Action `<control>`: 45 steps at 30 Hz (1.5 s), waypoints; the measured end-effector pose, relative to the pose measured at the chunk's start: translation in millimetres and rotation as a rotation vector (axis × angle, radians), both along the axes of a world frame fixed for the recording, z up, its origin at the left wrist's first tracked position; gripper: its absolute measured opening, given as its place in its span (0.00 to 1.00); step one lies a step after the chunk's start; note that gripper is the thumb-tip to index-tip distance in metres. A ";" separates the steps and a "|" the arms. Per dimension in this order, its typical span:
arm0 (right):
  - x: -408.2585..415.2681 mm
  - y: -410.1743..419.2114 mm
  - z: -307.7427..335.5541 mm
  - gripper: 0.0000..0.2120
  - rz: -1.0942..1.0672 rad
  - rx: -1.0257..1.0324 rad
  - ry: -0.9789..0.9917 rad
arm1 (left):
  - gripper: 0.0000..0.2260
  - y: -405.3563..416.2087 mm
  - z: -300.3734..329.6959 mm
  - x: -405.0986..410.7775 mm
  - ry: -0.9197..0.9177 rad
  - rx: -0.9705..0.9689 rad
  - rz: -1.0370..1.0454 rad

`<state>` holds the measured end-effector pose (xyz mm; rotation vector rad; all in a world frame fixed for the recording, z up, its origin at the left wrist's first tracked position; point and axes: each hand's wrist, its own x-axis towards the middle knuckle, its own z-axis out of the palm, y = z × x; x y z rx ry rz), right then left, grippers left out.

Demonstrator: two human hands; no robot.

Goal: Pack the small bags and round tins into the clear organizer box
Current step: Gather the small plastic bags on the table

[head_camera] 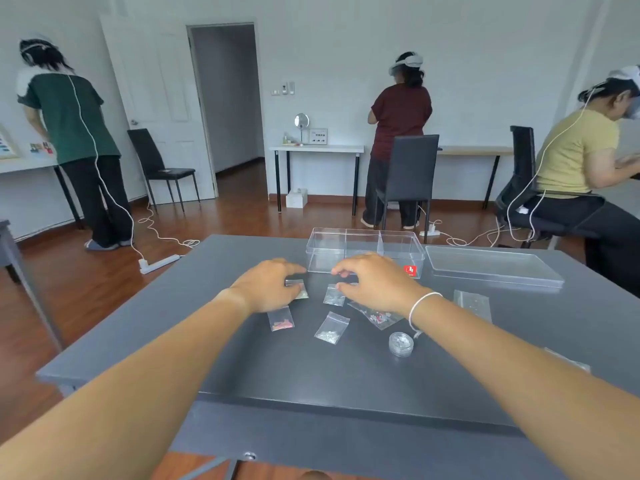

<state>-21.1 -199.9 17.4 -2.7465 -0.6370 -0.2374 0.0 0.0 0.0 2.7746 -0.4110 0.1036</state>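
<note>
Clear, limp, slippery small bags [331,328] lie mid-table before the far-edge organizer box [365,250], best pinched by a corner; left hand [268,285] and right hand [375,282] each pinch one.

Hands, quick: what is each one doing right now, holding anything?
Left hand: fingers curled on a small bag lying on the table.
Right hand: fingers curled over another small bag; grip cannot be told.

My left hand [268,285] pinches a small clear plastic bag [297,288]; my right hand [375,284] hovers curled beside the clear three-compartment organizer box [363,249].
</note>
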 end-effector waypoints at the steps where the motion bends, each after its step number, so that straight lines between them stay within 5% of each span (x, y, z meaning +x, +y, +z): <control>1: 1.3 1.9 0.1 0.15 -0.012 -0.008 0.017 | 0.19 1.4 -0.5 0.1 0.017 0.010 0.001; 9: 20.0 9.6 -8.3 0.18 -0.063 -0.164 0.143 | 0.17 6.9 -4.5 8.3 0.039 0.041 -0.023; 18: 26.6 16.3 -10.5 0.20 -0.046 -0.117 0.188 | 0.16 9.8 -5.3 14.8 0.025 -0.107 0.013; 38: 49.1 -5.2 20.9 0.10 -0.063 0.538 0.045 | 0.06 18.9 31.5 43.8 -0.099 -0.425 0.005; 45: 59.9 -17.0 30.5 0.09 -0.113 0.616 -0.032 | 0.05 -2.6 65.3 66.0 -0.230 -0.412 -0.037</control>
